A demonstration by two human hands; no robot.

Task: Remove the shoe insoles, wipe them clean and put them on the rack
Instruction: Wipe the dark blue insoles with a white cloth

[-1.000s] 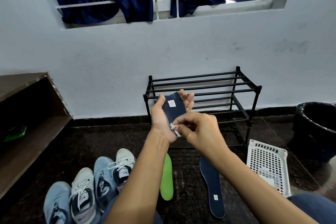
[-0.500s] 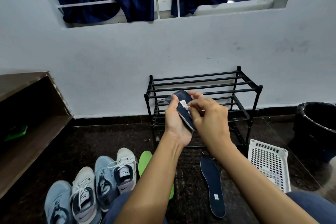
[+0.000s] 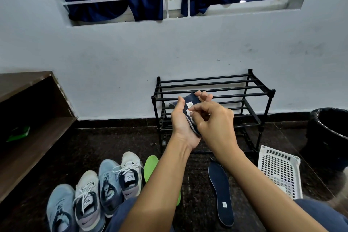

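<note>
Left hand (image 3: 183, 125) grips navy insole (image 3: 190, 99) in front of rack (image 3: 250, 87), about top-shelf height; thumb across near face, fingers curled round far edge. Right hand (image 3: 215, 125) pinches small white wad (image 3: 188, 112) in fingertips, wad touching insole beside its label. 2nd navy insole (image 3: 221, 194) flat on floor in front of rack. Green insole (image 3: 150, 165) front-left of rack, partly hidden by left forearm. 4 shoes (image 3: 108, 181) further left.

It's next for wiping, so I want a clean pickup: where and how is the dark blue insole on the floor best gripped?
Probably its near end, by the white label: pinch the dark blue insole there from above, thumb under one long edge. It lies flat on the floor, thin, and the right forearm covers part of its far end.
</note>
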